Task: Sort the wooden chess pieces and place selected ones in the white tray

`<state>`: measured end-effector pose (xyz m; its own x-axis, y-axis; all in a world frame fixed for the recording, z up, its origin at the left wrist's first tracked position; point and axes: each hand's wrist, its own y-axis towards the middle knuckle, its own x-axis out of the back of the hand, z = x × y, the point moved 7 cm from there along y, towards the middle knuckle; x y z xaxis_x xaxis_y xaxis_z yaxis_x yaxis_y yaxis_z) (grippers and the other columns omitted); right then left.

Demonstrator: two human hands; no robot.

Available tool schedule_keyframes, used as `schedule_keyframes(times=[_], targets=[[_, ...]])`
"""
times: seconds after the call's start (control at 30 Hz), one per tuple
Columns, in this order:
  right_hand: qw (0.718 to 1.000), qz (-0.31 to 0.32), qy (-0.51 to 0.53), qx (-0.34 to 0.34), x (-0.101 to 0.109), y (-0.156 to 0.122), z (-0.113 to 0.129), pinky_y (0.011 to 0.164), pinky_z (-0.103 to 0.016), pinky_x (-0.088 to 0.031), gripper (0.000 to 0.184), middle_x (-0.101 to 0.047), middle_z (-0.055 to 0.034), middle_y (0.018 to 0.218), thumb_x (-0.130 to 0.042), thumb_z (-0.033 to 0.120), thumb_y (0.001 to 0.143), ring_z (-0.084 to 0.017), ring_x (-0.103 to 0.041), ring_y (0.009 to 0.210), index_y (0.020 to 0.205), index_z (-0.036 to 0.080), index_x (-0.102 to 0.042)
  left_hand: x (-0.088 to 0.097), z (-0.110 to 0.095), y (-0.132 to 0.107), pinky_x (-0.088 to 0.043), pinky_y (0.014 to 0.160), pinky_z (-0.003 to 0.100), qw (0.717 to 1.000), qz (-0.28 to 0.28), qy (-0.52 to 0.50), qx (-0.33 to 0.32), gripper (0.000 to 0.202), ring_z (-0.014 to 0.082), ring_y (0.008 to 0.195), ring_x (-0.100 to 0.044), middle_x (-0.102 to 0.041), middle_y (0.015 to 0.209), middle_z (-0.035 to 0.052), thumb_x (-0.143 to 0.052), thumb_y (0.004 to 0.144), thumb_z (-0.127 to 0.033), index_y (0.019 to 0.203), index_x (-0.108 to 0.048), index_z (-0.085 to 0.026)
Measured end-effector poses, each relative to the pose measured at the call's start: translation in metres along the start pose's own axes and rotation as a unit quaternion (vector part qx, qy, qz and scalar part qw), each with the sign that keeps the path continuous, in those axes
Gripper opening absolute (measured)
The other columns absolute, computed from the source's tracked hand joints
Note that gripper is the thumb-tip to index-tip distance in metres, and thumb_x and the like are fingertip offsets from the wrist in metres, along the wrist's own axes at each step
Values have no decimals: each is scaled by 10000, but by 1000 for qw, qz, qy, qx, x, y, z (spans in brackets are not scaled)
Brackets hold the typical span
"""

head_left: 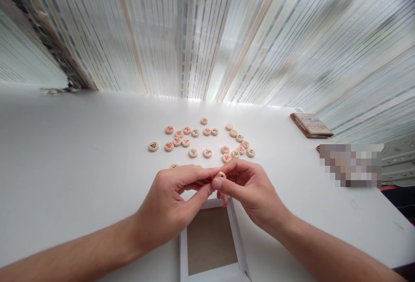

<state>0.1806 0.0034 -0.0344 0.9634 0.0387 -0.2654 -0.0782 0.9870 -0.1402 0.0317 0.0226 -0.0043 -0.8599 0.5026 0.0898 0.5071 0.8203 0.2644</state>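
My left hand (175,198) and my right hand (251,187) meet above the far end of a shallow white box. Between their fingertips is a round wooden Chinese chess piece (221,175), tilted on edge and partly covered by my right thumb. Both hands are closed in a pinch around it; whether more pieces sit behind the fingers is hidden. The white box (212,239) lies below with its brown inner bottom showing. Beyond the hands, several Chinese chess pieces (207,153) with red or black characters lie scattered. Two pieces just behind my left hand are mostly covered by it.
A white table (81,156) stretches under everything. Toward the back right lies a brown printed box (311,125), with a blurred-out object (350,165) nearer. Striped curtains (207,31) hang along the table's far edge. Two pieces with blank faces (233,133) lie behind the right cluster.
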Motion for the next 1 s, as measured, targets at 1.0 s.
schedule_keyframes(times=[1.0], targets=[[972, -6, -148, 181, -2, -8, 19, 635, -295, -647, 146, -809, -74, 858, -870, 307, 878, -183, -739, 693, 1002, 230, -868, 7, 5, -1, -658, 810, 239, 999, -44, -21, 8, 219, 174, 893, -792, -837, 969, 59, -759, 926, -134, 1109, -857, -202]])
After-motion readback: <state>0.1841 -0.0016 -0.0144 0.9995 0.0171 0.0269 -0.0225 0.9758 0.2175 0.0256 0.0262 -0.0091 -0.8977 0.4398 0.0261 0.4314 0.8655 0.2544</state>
